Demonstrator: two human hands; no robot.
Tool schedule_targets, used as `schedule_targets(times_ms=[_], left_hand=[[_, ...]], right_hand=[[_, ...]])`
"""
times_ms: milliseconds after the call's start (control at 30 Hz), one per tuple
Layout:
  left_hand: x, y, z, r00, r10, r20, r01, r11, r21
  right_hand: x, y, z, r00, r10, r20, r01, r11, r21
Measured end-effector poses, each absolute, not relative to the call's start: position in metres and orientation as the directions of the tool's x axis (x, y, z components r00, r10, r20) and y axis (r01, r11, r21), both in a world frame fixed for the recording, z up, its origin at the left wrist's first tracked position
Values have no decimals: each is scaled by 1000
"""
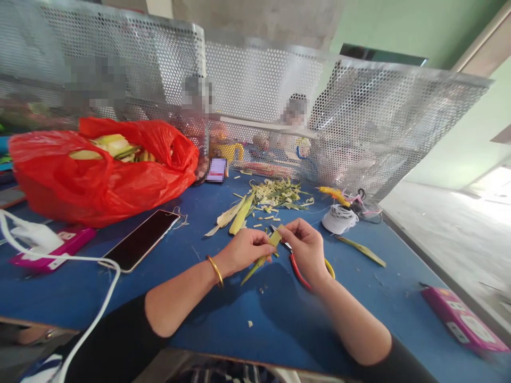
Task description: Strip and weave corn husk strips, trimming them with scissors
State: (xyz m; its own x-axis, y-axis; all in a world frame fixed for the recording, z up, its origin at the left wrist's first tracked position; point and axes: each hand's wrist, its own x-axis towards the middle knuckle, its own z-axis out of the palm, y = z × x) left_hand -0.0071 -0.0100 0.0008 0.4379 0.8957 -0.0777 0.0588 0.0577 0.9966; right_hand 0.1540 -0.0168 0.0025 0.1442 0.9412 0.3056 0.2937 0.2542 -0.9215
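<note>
Between my two hands is a narrow pale-green leaf strip (275,237), its pointed end hanging toward the lower left. My left hand (248,249), with a gold bangle (216,271) at the wrist, pinches the strip near its middle. The fingertips of my right hand (306,250) are closed on its upper end. Partly under my right hand lie pliers or scissors with red and yellow handles (298,272). Just beyond my hands are loose husk-like leaves (241,215) and a heap of small green cuttings (277,192).
A red plastic bag (99,181) of leaves stands at the left, near a phone (141,240), a magenta box (75,242) and a white cable (107,298). On the right are a white cord spool (339,219) and another magenta box (465,319). A perforated metal screen (255,80) borders the blue table's back.
</note>
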Motion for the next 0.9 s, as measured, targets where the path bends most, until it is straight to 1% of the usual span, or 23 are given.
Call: schedule_targets(times_ms=[133,300,400,533,667,767,900], left_hand=[[-6,-11,1,405,905,-132,92,103,990],[-6,-11,0,404,910,-94,64,75,995],[-6,-11,-2,408,909,-83,44,72,996],[-3,-12,-4,333,937,-100,46,90,995],[-1,-13,-3,287,953,-95,-3,100,995],[-1,-13,-3,304,949,-88,-22,99,995],[-1,-11,-6,321,941,-102,10,104,995]], right_hand=[[152,-15,1,150,930,337,263,291,-920],[150,-16,4,111,952,285,171,265,-949],[150,-17,5,92,958,272,209,249,-946],[148,-19,1,103,954,281,252,248,-935],[147,-19,-2,111,957,267,260,231,-938],[146,-19,-3,118,954,275,270,236,-933],[146,-19,-5,94,945,312,308,270,-912]])
